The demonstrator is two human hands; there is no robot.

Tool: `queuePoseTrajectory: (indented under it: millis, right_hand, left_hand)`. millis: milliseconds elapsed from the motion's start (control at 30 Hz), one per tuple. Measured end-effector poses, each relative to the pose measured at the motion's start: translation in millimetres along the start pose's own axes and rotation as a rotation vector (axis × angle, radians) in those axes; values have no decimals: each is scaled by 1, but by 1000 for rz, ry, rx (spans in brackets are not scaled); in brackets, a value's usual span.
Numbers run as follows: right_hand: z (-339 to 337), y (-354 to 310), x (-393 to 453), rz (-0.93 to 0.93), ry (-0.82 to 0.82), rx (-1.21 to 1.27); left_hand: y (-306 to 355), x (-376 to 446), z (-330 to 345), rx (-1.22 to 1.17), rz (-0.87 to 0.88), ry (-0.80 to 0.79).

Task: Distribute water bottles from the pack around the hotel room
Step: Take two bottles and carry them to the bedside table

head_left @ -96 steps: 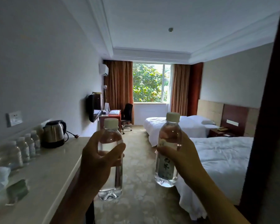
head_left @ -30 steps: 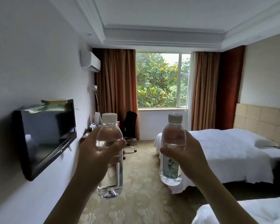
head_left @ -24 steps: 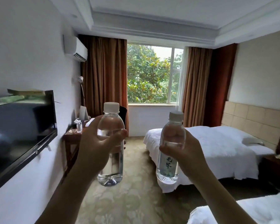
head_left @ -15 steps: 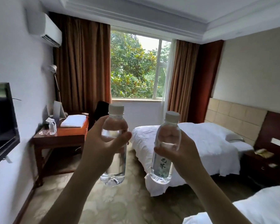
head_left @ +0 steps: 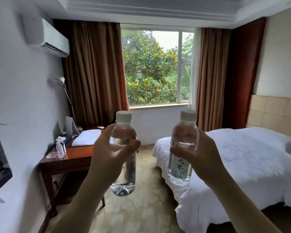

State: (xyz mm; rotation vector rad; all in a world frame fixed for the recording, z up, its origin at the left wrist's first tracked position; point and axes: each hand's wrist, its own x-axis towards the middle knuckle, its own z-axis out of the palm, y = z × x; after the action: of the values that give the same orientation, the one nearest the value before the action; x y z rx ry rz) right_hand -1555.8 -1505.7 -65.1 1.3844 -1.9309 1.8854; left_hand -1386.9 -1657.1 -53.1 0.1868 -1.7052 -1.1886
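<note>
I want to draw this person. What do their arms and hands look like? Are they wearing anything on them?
Both forearms are bare, with no sleeves in view. The left hand and right hand wear no gloves, and no watch, bracelet or ring shows. The arms look slim.

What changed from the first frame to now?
The person walked from the entry counter deep into the room: the desk and window are now close. Unchanged: left hand and right hand each grip an upright, capped bottle, left bottle, right bottle.
</note>
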Motion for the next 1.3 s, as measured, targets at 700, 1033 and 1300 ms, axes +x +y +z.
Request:
queuePoseTrajectory:
  millis: [700,1033,1300]
  right_hand:
    - [-104,212,225,200,498,-338]
    - [-180,218,214,305,768,-550]
    - [-290,256,187,341,940,-665]
  left_hand:
    - [-242,316,256,-390,-37,-449]
    - [-258,338,414,-599,-70,-789]
    - [-254,304,570,-656,-115,-974]
